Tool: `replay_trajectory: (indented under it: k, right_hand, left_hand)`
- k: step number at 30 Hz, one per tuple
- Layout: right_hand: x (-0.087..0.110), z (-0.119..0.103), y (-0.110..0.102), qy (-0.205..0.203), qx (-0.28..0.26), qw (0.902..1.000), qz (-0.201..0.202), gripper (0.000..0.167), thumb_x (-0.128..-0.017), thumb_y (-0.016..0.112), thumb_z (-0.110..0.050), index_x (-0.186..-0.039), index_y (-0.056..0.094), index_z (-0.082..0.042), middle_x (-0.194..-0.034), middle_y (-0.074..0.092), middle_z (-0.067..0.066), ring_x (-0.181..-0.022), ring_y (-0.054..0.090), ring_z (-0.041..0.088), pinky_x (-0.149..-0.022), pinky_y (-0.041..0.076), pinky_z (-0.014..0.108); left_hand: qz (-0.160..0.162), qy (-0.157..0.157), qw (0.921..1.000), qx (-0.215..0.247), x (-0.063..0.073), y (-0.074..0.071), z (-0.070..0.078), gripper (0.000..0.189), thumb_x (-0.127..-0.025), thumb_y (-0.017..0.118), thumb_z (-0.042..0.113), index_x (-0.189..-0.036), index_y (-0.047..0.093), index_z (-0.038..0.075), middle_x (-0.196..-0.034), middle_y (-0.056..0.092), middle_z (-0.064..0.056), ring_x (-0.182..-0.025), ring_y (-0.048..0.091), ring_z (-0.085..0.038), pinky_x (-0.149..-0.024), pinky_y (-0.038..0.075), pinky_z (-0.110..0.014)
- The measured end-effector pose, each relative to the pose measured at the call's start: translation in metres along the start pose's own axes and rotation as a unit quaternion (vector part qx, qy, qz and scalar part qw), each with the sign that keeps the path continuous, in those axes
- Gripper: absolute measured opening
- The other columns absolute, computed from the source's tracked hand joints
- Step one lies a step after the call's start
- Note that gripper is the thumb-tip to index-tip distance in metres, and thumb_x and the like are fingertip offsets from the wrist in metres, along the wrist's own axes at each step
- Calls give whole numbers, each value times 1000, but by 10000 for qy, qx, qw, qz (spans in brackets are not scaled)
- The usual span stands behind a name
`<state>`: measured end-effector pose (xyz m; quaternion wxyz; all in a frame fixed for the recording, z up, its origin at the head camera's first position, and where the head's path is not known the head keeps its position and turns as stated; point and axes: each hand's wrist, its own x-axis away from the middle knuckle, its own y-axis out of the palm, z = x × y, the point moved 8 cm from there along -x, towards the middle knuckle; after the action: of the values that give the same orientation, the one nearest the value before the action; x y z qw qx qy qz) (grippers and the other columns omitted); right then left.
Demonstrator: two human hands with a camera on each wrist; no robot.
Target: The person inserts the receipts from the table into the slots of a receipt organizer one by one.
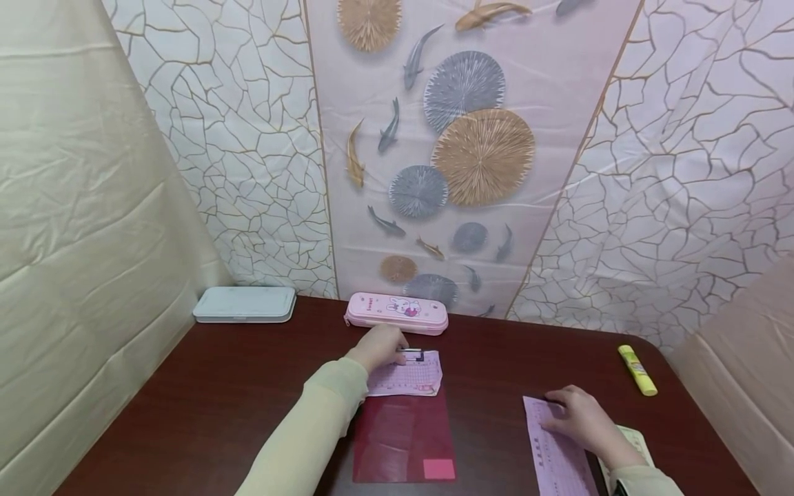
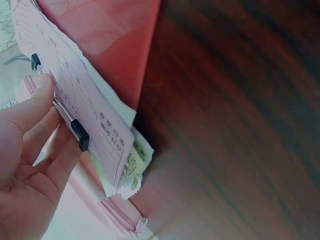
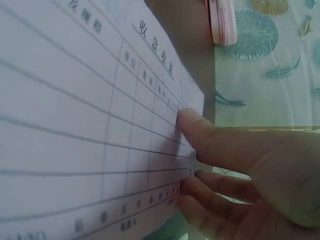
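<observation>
My left hand (image 1: 378,346) pinches a clipped stack of receipt slips (image 1: 406,377) by its metal clip with black ends (image 2: 79,134). In the left wrist view the top slip is pinkish, with pale and greenish sheets beneath it. Partly under the stack lies a red plastic folder (image 1: 403,434), flat on the table. Over to the right, my right hand (image 1: 579,421) grips a pink receipt sheet (image 1: 555,448) near its far edge. Printed lines and characters cover that sheet (image 3: 90,130) in the right wrist view, thumb on its printed face and fingers at its edge.
A pink pencil case (image 1: 397,314) stands behind the left hand at the back edge. To its left is a pale blue case (image 1: 245,305). A yellow glue stick (image 1: 637,370) lies far right. Greenish paper (image 1: 637,441) shows beneath the right wrist on the dark table (image 1: 484,386).
</observation>
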<state>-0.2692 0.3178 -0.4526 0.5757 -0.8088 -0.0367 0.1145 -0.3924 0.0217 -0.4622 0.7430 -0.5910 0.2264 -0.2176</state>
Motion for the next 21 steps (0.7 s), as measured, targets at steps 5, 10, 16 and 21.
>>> replay_trajectory:
  k: [5, 10, 16, 21]
  right_hand:
    - [-1, 1, 0, 47, 11, 10000, -25, 48, -62, 85, -18, -99, 68, 7, -90, 63, 14, -85, 61, 32, -78, 50, 47]
    - [-2, 2, 2, 77, 51, 10000, -19, 45, -63, 84, -18, -97, 69, 7, -86, 62, 12, -81, 59, 28, -76, 50, 45]
    - [-1, 5, 3, 171, -58, 9998, 89, 39, -63, 84, -18, -94, 70, 0, -84, 56, 8, -73, 51, 18, -66, 46, 37]
    - [0, 7, 3, 214, -202, 9995, 128, 33, -63, 85, -19, -86, 64, -9, -84, 53, 7, -72, 47, 17, -65, 42, 36]
  left_hand:
    - [-35, -78, 10000, 19, 1, 1, -1, 15, -74, 80, 22, -86, 77, 14, -78, 69, 7, -70, 54, -7, -75, 48, -25]
    - [-58, -196, 9998, 55, 2, 1, -1, 16, -75, 80, 22, -89, 77, 14, -86, 72, 6, -82, 63, -10, -80, 49, -26]
    - [-58, -309, 9995, 91, 2, 2, -2, 18, -77, 78, 22, -92, 77, 14, -90, 72, 6, -87, 64, -10, -83, 49, -25]
    - [-27, -317, 9994, 147, 4, 1, -2, 20, -77, 78, 22, -95, 77, 13, -92, 72, 5, -90, 64, -10, -84, 50, -26]
